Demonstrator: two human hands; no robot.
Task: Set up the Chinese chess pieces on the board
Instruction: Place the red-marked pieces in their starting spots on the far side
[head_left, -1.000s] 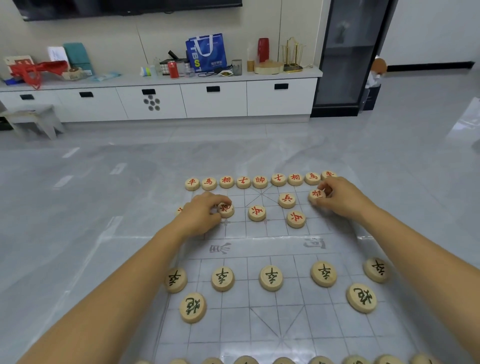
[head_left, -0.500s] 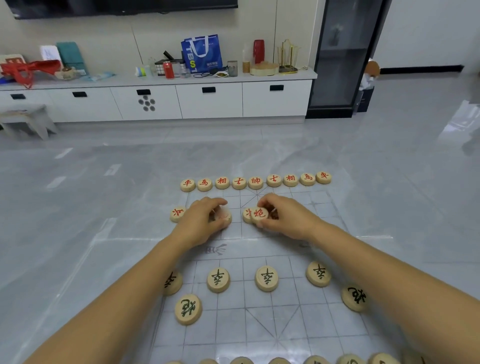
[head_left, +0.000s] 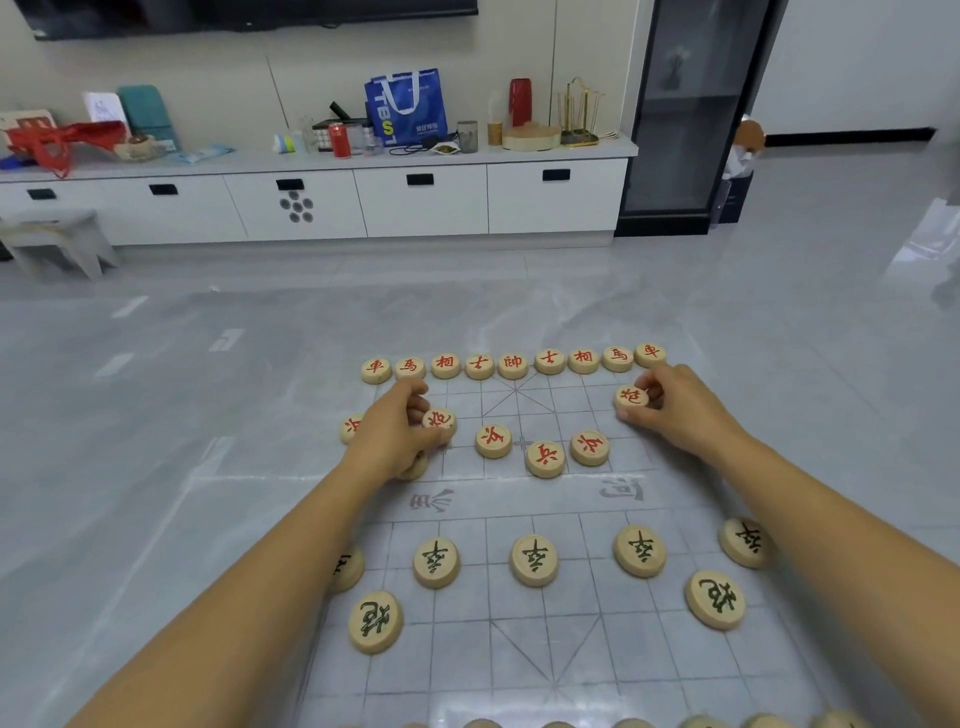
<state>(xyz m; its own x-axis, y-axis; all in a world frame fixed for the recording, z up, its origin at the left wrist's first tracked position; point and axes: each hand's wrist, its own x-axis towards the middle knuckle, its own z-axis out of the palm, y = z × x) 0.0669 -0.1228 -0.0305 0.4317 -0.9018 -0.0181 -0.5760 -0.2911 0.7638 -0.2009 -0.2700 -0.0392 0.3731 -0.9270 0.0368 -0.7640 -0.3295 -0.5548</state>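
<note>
Fingers (head_left: 655, 383) of the right hand (head_left: 680, 415) pinch a red cannon piece (head_left: 631, 397) at their left, just near of the red back row (head_left: 513, 365). The left hand (head_left: 395, 436) pinches the second red cannon (head_left: 439, 420) at its right, over the board (head_left: 519, 649), far half.
</note>
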